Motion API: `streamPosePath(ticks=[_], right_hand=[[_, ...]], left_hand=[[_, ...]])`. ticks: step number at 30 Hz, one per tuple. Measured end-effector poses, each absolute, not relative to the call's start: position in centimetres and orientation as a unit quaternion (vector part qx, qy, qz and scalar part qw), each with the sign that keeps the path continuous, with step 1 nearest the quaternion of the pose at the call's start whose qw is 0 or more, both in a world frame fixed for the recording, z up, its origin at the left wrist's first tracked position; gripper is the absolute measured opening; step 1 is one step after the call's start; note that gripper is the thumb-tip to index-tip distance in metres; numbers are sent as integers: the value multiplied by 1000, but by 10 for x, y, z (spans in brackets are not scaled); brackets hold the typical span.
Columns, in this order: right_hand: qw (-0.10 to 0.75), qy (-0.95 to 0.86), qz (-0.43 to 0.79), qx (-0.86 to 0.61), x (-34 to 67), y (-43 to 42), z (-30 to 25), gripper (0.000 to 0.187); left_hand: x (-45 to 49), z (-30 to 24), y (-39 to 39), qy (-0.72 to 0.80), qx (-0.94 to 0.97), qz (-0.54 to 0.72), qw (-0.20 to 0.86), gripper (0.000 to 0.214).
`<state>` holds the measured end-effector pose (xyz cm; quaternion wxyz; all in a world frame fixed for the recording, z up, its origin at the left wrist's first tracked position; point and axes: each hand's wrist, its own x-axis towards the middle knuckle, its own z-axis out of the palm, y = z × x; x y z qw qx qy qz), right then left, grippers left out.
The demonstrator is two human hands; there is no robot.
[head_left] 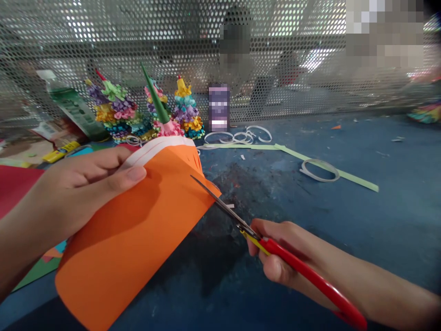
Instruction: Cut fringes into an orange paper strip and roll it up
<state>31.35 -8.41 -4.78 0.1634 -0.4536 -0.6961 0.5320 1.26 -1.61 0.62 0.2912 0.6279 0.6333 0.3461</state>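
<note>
The left hand firmly clasps a curled sheet of orange card, holding it steady. The right hand grasps red-handled scissors, their blades angled across the sheet's edge, a controlled angle suited to clean snipping. Whether they bite the card is unclear. Beyond the sheet stand quilled paper trees; to its right lies a green paper strip.

Your left hand pinches the orange paper while your right hand grips red-handled scissors, blades across the paper's edge.
</note>
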Motion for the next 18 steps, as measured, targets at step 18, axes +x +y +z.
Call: streamPosePath(ticks=[18], right_hand=[[133,-703,545,-437,316,-81,-46,41]], left_hand=[[4,1,-10,632,651,311,282,36]])
